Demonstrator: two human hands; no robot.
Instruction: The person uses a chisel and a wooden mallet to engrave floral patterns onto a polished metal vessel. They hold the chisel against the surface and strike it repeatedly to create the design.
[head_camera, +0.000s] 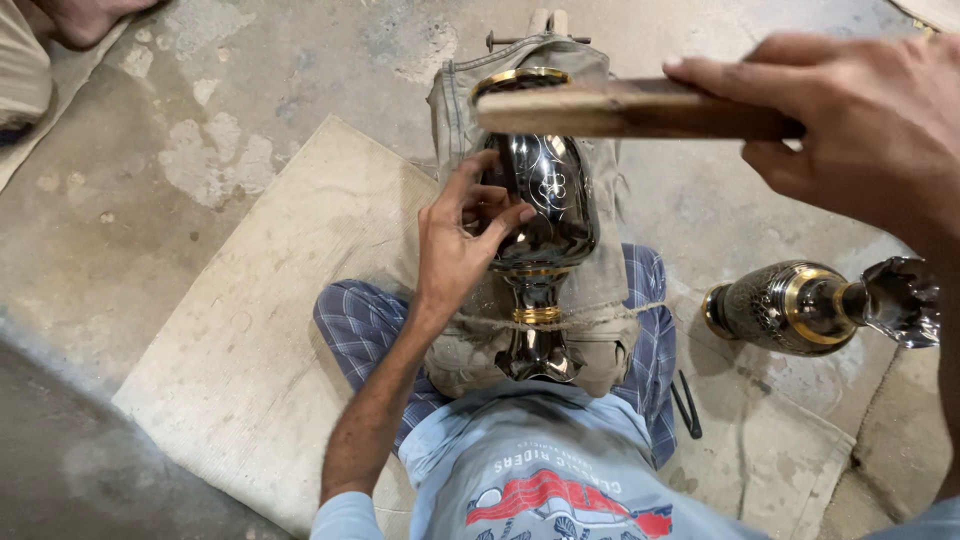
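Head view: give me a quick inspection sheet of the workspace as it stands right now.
Surface: worn concrete floor with a beige mat under the seated person.
Job's things: dark engraved metal vase with gold bands lies on a khaki cloth pad over the lap; a wooden tool is above it.
Clutter: second vase lying on its side at right; small dark tool on the mat.
Hands: left hand has fingertips on the vase body; right hand grips the wooden tool.
Cables: nothing seen; only a string across the pad.
Surroundings: another person's limb at top left.
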